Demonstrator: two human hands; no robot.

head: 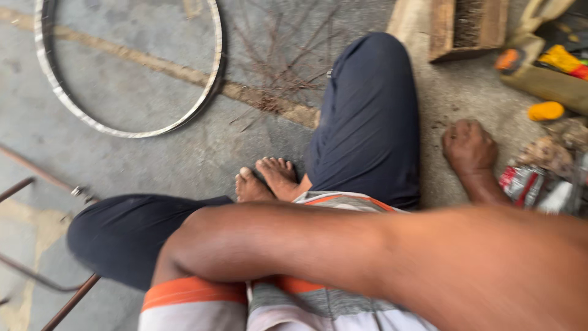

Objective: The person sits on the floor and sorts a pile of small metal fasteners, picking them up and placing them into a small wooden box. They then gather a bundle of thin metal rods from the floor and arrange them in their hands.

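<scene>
I sit cross-legged on a concrete floor (153, 153) in dark blue trousers (367, 122), with my bare feet (269, 178) tucked between my knees. My right hand (468, 147) is a closed fist pressed on the floor just right of my knee, and nothing shows in it. A bare arm (343, 251) crosses my lap from the lower right to a bend at the left, above an orange-banded striped shirt (196, 297). Its hand is out of frame, so my left hand is not seen.
A bare metal wheel rim (211, 79) lies flat at the top left, with thin loose spokes (282, 67) scattered beside it. Rusty rods (37, 279) lie at the left. A wooden box (441, 30) stands at the top. Orange and yellow items (545, 110) and crumpled packets (527, 184) clutter the right.
</scene>
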